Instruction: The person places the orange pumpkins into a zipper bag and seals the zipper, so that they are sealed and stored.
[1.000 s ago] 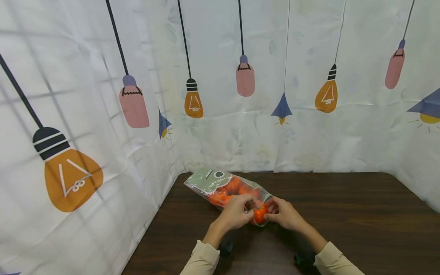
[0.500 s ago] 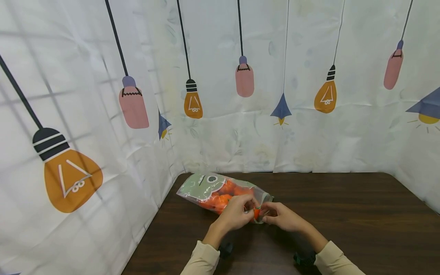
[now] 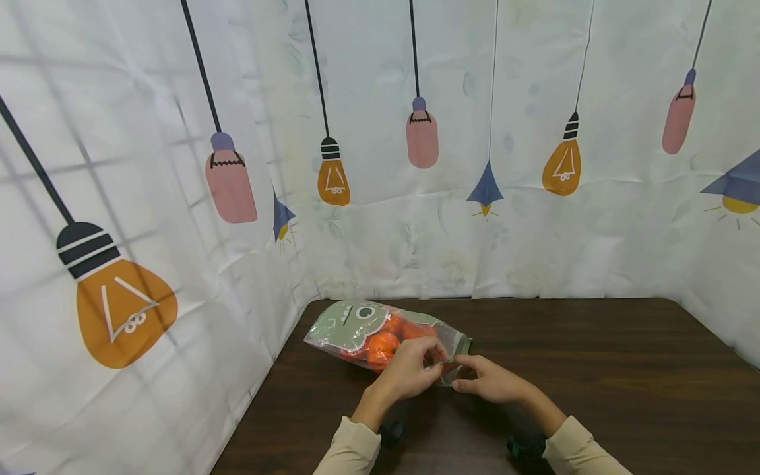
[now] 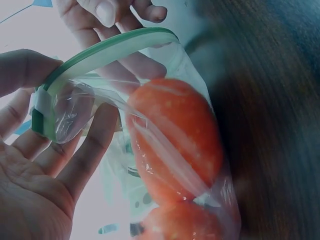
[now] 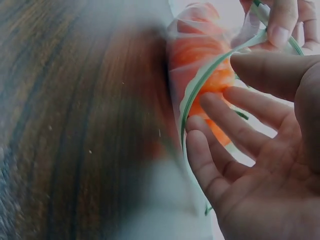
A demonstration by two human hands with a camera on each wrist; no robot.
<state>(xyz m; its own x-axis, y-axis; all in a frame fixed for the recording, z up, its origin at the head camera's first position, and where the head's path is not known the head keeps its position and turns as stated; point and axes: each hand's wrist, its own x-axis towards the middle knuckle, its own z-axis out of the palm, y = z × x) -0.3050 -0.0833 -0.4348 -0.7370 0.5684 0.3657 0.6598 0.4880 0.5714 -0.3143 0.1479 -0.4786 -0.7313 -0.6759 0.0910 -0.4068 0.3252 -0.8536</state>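
A clear zip bag [image 3: 332, 326] with a green cartoon face lies slanted on the table, its mouth toward me. Several round orange-red fruits [image 3: 382, 348] are inside it; their exact kind is hard to tell. My left hand [image 3: 410, 371] pinches one end of the green zip edge [image 4: 120, 40], with other fingers behind the film. Just below that edge, a large fruit [image 4: 175, 135] shows near the mouth. My right hand [image 3: 494, 381] is at the opening, its fingers [image 5: 240, 117] extended and slightly bent by the zip edge, gripping no fruit.
The dark wooden table [image 3: 594, 369] extends to the right of the bag. A white curtain [image 3: 380, 251] printed with lamps hangs behind the table and along its left side. Dark wrist devices [image 3: 525, 448] sit beneath the forearms.
A fruit that was between both hands at the mouth has gone inward, and my right hand has let go of it. The bag has shifted slightly left and lies lower.
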